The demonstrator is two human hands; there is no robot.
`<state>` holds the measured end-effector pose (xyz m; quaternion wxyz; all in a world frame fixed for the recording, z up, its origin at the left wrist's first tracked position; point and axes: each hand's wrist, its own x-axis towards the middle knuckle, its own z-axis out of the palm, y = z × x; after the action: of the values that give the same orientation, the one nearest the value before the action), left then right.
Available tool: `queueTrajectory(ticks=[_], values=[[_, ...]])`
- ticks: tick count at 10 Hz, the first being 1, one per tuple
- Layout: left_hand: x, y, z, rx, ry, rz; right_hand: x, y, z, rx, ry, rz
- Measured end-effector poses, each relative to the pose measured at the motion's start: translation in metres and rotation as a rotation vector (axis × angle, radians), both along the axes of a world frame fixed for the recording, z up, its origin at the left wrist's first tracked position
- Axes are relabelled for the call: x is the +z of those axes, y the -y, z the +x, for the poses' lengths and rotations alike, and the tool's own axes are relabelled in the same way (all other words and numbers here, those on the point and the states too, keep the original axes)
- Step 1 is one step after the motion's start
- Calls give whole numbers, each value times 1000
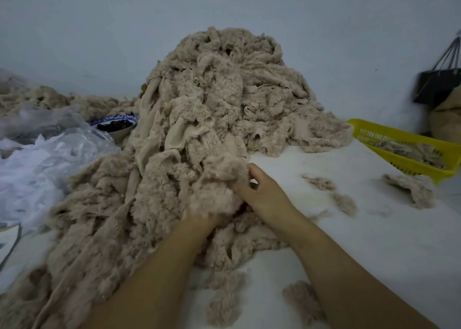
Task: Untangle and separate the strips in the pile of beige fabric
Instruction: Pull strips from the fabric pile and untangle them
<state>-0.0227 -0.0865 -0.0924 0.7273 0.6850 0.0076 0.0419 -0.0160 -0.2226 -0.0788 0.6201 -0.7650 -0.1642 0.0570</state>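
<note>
I saw a pale wall behind the white table (374, 241). The pile of beige fabric (212, 104) rose at its centre, with a yellow basket (409, 141) to the right. The right hand (262, 194) gripped the pile's near edge. The left hand (200, 221) was buried in it, so I couldn't tell its grip.

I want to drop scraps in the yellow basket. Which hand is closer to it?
Right. The right hand grips the edge of the fabric pile, with the yellow basket off to its right. The left hand is buried in the pile, farther left.
</note>
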Motion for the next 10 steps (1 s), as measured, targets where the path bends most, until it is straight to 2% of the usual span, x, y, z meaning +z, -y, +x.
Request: queueTrajectory(ticks=[1,2,3,4,5,6,7,8,9,10], values=[[-5,-3,17,-132,-160,544,-3,2,7,-103,1,95],[4,-1,11,-49,21,599,8,23,19,-236,-25,667],[6,0,6,-106,183,734,14,47,29,-442,-198,1198],[1,2,10,-140,174,885,4,36,27,-457,-346,948],[5,1,7,-99,163,975,-4,16,21,-341,-278,455],[7,-11,9,3,87,1091,-15,7,15,-238,39,-195],[12,-30,11,114,-55,1199,-20,2,11,-187,116,-209],[16,-36,17,120,-230,1336,-17,3,13,-243,5,-26],[33,-24,29,66,-223,1465,-16,4,16,-279,-39,41],[48,0,51,54,55,1416,-16,1,16,-267,-40,45]])
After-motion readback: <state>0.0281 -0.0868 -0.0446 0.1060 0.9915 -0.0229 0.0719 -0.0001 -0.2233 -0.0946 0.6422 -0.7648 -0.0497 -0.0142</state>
